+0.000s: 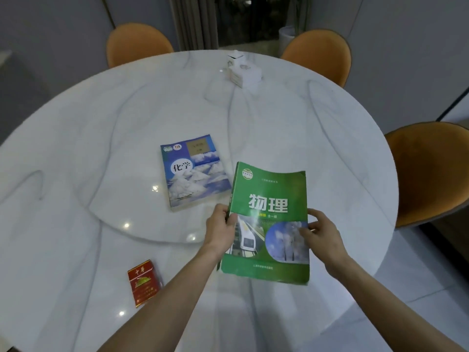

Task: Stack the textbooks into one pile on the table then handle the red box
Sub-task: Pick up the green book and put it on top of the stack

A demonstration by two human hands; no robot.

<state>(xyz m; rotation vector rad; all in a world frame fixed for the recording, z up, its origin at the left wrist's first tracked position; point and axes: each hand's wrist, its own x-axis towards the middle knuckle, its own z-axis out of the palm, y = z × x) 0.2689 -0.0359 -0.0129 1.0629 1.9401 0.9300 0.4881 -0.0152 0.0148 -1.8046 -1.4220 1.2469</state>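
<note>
Both hands are gripping the green book (269,224): the left hand (219,228) is pinching its spine edge, the right hand (321,232) is clasping its opposite edge, thumb on the cover. It is sitting tilted above the table (101,123), beside the blue book (193,171) lying flat. Nearer left, the red box (143,282) is lying apart.

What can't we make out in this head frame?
- Green textbook: whether it rests on the table or is lifted; the head view cannot settle it.
- Left hand, right hand: fingers under the cover hidden.
- White boxes: print too small.
- Blue textbook: label blurred.
</note>
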